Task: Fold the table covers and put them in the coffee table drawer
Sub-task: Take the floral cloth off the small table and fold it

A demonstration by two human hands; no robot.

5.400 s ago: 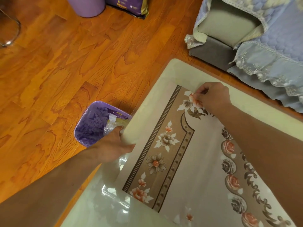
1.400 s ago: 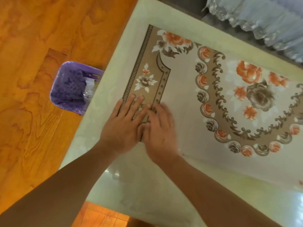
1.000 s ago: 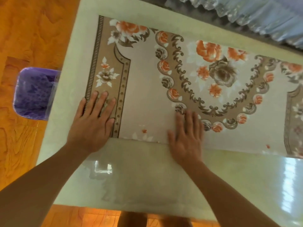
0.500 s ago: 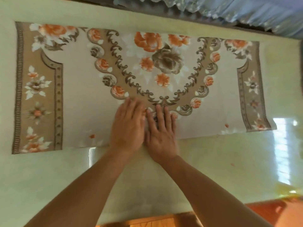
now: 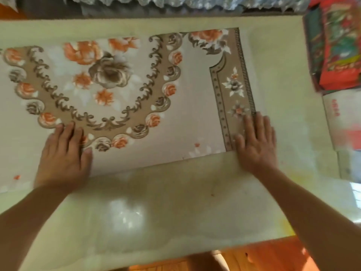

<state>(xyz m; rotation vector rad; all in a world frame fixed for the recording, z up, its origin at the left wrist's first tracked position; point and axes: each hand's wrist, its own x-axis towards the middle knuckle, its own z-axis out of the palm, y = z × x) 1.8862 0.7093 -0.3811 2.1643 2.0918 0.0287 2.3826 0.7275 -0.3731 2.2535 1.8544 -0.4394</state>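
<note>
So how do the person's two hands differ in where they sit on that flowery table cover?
The left hand lies toward the middle of the table cover, over the scalloped ring of roses; the right hand lies at the cover's end, on the brown border strip. The left hand's thumb points toward the right hand, and the right hand's toward the left. Both hands lie flat with straight fingers, pressing near the cover's near folded edge on the pale table.

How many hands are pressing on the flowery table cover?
2. The left hand lies flat on the table cover near its folded front edge, by the scalloped flower ring. The right hand lies flat on the cover's right border strip, at the front corner.
</note>
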